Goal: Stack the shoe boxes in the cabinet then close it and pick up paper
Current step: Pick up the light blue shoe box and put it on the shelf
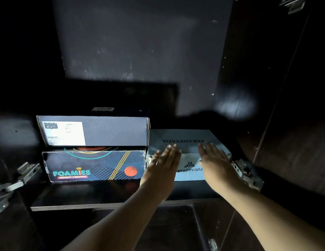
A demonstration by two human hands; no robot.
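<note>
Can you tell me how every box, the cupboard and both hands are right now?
Onitsuka Tiger box: lid on, stacked on the Foamies box.
Foamies Skechers box: lid on, bottom of the stack, on the shelf.
Veranevada box: lid on, alone on the shelf beside the stack.
Cabinet: open.
Left hand: fingers straight, at the Veranevada box.
Right hand: fingers straight, at the same box.

A dark cabinet shelf (96,193) carries the boxes, its front edge lit and its back lost in shadow. Directly on it at the left stands the patterned Foamies Skechers box (93,165), label side facing out, and just beside it to the right, side by side, sits the pale grey Veranevada box (187,140). The strip of shelf before both boxes shows as dark board.
</note>
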